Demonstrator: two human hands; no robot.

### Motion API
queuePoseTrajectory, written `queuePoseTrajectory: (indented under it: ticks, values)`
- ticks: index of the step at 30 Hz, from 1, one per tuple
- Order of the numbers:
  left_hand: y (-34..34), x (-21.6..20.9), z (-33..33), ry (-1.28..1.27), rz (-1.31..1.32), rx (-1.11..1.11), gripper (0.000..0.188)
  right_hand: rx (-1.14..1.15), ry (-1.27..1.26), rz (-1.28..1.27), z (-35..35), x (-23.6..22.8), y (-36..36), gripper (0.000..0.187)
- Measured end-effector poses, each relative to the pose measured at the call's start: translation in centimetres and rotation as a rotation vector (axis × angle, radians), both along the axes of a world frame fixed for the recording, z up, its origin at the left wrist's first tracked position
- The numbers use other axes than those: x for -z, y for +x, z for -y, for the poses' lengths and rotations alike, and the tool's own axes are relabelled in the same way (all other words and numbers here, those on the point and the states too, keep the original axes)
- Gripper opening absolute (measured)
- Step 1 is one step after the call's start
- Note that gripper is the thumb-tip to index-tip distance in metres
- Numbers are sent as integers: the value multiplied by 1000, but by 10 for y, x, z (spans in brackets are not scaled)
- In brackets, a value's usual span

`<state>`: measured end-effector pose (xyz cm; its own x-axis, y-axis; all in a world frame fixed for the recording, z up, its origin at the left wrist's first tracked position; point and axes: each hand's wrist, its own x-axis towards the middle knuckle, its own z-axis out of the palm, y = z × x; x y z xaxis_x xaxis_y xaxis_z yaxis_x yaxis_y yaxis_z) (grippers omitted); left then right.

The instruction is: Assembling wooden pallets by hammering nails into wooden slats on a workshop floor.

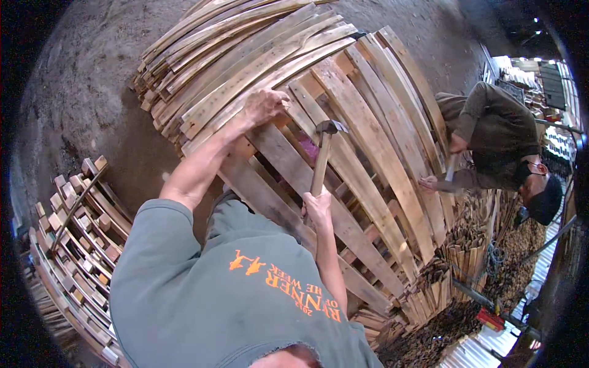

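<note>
My right hand [317, 207] is wrapped round the wooden handle of a hammer [321, 161]. Its metal head is raised over the pallet [343, 162], which is built of long, spaced wooden slats. My left hand [265, 105] is at the pallet's left part, close to the end of a slat [307, 101]. Thumb and fingers there are drawn together; whatever is between them is too small to make out. Between the slats show gaps and a patch of pink below.
Loose boards [239, 52] are piled beyond the pallet. At the right, a co-worker [497, 132] bends over the same slats with a hammer [451, 172]. Block-and-slat pieces [83, 227] are stacked at lower left. Wood scraps [454, 325] and a red object [491, 319] lie lower right.
</note>
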<state>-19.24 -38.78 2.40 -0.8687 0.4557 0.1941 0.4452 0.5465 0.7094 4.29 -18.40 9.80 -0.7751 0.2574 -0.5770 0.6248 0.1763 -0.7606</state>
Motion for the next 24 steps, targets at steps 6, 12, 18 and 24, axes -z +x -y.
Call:
queuePoseTrajectory:
  ticks: [6,12,18,24]
  values:
    - [-4,-23,-3,-191,-134,-29,14,11,34,52,1,-10,-5,8]
    - [6,16,-25,371,-36,-43,17,-32,101,27,-1,-9,-5,8]
    - [7,23,-30,403,30,-46,18,-172,269,-155,3,-5,-11,10]
    - [6,18,-23,373,-103,-15,14,-228,340,-280,38,-61,-43,17]
